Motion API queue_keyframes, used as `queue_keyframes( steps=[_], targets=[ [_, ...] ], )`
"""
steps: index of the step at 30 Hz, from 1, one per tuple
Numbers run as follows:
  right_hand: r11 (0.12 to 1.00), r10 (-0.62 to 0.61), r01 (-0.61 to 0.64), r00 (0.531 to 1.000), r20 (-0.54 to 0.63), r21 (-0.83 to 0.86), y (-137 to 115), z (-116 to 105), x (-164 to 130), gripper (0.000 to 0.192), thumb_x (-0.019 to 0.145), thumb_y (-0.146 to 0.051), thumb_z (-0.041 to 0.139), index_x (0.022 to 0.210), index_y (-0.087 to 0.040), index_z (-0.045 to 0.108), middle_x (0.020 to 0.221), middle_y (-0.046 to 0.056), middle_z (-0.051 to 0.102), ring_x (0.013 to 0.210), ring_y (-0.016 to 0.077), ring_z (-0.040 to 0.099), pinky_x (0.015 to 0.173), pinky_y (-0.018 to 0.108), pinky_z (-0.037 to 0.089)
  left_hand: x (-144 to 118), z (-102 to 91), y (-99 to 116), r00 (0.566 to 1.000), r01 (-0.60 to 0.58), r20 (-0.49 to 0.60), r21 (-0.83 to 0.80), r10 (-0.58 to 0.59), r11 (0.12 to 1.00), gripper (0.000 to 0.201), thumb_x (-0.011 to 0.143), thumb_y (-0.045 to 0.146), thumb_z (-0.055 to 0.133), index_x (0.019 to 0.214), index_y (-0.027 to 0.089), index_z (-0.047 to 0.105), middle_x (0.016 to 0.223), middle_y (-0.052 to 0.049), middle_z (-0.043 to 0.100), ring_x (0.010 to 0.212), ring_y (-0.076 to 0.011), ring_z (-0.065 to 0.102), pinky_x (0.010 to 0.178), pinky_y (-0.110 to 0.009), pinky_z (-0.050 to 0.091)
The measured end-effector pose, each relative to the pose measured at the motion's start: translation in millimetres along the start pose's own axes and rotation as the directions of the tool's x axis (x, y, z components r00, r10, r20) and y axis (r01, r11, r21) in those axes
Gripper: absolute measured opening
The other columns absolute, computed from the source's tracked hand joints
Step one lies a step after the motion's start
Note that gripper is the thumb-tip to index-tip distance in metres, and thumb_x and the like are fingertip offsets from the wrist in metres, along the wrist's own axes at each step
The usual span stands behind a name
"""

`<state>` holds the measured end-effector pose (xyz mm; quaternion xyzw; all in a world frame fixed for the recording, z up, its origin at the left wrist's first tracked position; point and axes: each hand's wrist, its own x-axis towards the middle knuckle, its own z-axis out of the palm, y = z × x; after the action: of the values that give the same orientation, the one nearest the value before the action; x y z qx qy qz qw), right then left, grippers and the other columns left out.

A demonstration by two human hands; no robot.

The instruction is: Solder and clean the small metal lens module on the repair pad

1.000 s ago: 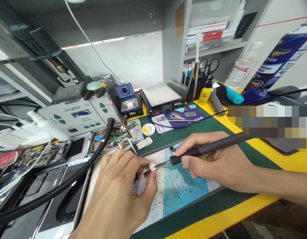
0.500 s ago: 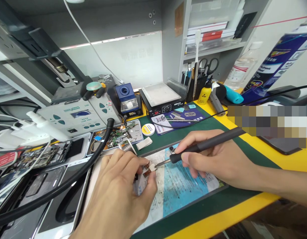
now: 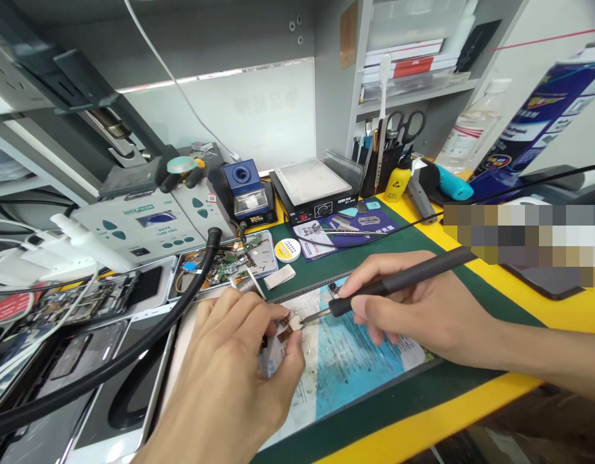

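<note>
Your left hand (image 3: 230,374) pinches a small part (image 3: 292,322) between thumb and fingertips, pressing it onto the blue mat (image 3: 355,361). Your right hand (image 3: 423,309) is closed pen-style round the soldering iron (image 3: 404,278), whose tip meets the part just beside your left fingertips.

The risk is that closeness: if the part slips or the hot tip skids, it would likely touch your thumb or scorch the mat. The iron's cable (image 3: 519,187) trails across the bench, so a snag could jerk the tip.

I can't tell whether the part is a connector or a flex end; your fingers hide most of it.

The blue station (image 3: 246,193) shows about "355". The mat's and spray can's (image 3: 543,116) print is too small to read.
</note>
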<state>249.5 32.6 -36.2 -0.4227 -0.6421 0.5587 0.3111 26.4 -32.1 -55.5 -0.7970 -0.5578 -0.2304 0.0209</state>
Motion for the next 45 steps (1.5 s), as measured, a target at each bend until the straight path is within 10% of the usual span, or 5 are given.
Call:
queue_keyframes(
  steps=[45],
  targets=[
    [0.991,-0.106,0.103,0.993,-0.041,-0.08,3.7,1.3,1.2,0.012,0.069,-0.021,0.066,0.078,-0.02,0.074,0.058,0.004,0.068,0.041,0.0182,0.059,0.033,0.025,0.038,-1.2,-0.5,0.0,1.0,-0.02,-0.014,-0.011,0.02,1.0,0.009,0.087,0.025,0.064,0.094,0.02,0.062,0.079,-0.001,0.06,0.08,-0.0203,0.051,0.075,-0.038,0.039]
  ],
)
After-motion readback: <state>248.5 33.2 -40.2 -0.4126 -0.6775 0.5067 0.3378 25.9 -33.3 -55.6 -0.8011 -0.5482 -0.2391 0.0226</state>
